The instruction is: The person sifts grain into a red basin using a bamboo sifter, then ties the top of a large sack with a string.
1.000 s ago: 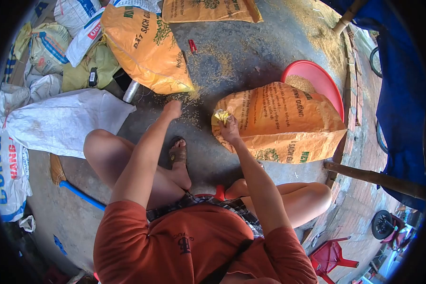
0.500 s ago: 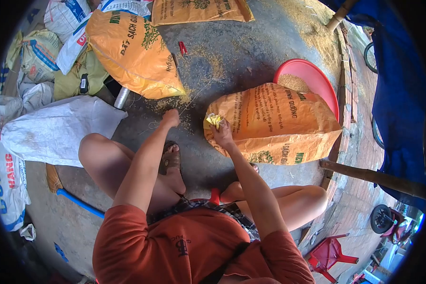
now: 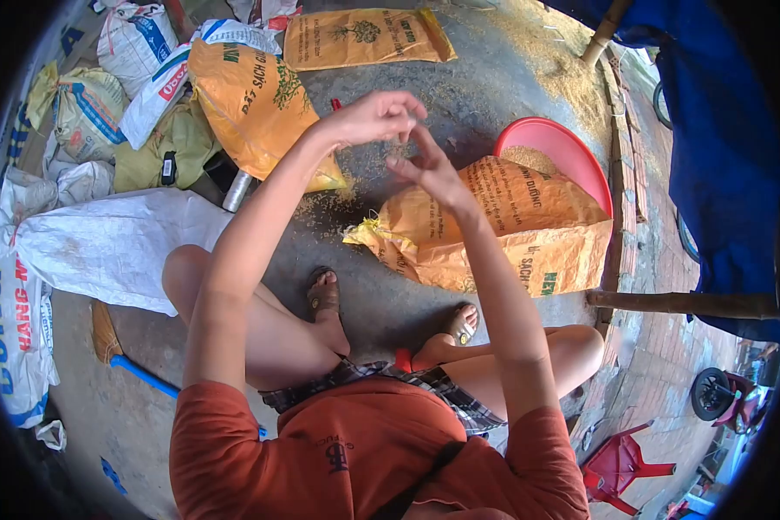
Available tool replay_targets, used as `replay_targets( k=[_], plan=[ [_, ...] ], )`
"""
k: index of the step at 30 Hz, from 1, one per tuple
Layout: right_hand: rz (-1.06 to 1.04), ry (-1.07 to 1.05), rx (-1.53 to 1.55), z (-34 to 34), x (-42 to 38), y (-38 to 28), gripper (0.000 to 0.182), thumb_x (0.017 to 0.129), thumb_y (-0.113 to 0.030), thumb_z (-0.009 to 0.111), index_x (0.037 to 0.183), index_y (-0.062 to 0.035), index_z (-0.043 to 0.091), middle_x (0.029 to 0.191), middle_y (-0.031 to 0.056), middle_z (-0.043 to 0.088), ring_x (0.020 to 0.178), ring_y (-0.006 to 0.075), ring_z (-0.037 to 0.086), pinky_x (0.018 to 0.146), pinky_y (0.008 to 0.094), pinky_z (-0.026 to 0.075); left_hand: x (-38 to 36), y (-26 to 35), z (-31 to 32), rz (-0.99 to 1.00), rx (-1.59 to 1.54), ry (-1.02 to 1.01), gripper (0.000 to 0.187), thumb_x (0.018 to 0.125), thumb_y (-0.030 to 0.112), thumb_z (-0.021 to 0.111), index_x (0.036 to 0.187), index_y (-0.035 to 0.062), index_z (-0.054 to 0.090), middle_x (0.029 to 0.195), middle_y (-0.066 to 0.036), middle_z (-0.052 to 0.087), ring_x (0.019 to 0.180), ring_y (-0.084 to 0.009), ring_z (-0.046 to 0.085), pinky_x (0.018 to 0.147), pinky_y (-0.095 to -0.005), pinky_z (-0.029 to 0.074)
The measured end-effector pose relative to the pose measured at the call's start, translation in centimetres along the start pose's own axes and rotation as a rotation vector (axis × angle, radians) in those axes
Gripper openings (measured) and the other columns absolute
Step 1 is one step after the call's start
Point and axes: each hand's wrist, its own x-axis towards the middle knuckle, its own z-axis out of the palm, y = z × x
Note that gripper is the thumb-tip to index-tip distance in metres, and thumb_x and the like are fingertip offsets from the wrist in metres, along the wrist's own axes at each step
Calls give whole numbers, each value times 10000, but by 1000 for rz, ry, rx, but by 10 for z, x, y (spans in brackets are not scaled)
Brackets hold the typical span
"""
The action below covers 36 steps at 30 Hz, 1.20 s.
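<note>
My left hand (image 3: 374,119) is raised in front of me with its fingers curled in; whatever it may pinch is too small to make out. Just to its right, my right hand (image 3: 433,173) has thumb and fingers apart, the fingertips close to or touching the left hand's fingers. Beneath them lies an orange printed sack (image 3: 529,217) on its side, its bunched yellowish neck (image 3: 366,232) pointing left, with a bit of string at it. Neither hand touches the sack.
A second orange sack (image 3: 250,113) lies at the left beside white sacks (image 3: 121,243). A pink-red basin (image 3: 572,156) of grain stands behind the near sack. Grain is scattered on the floor. A broom (image 3: 106,334), a bamboo pole (image 3: 685,302) and a red stool (image 3: 617,468) are around me.
My right hand has let go of the sack's neck and risen. My left hand has lifted from near the floor to meet it. The neck now lies lower and farther left.
</note>
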Motion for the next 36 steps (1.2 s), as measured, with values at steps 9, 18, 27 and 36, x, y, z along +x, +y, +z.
replay_targets(
  k=[9, 18, 27, 36],
  plan=[
    [-13, 81, -123, -50, 0, -36, 145, 803, -171, 507, 818, -28, 527, 713, 22, 557, 599, 80, 519, 544, 212, 441, -50, 9, -86, 180, -617, 744, 238, 785, 87, 489, 1018, 40, 475, 711, -6, 498, 442, -22, 327, 352, -146, 229],
    [36, 149, -430, -79, -11, -81, 177, 783, -215, 537, 742, -44, 555, 597, -7, 521, 466, 43, 415, 415, 182, 336, -101, -129, -139, -176, -770, 1026, 198, 781, 168, 495, 961, 89, 474, 794, -14, 530, 522, -86, 462, 438, -196, 362],
    [16, 3, -257, -30, -9, -104, 144, 772, -202, 560, 780, -60, 580, 548, -34, 470, 439, 32, 361, 388, 176, 280, -45, 43, 6, 84, 126, 275, 553, 748, 253, 577, 1183, 20, 328, 1148, -157, 419, 1072, -200, 408, 895, -306, 322],
    [-87, 218, -344, -80, -18, -97, 137, 800, -188, 519, 800, -63, 574, 609, -27, 504, 534, 38, 439, 477, 176, 361, -41, 49, -7, -24, -108, 194, 172, 818, 197, 483, 852, 44, 552, 587, 51, 421, 503, -27, 373, 467, -152, 334]
  ],
)
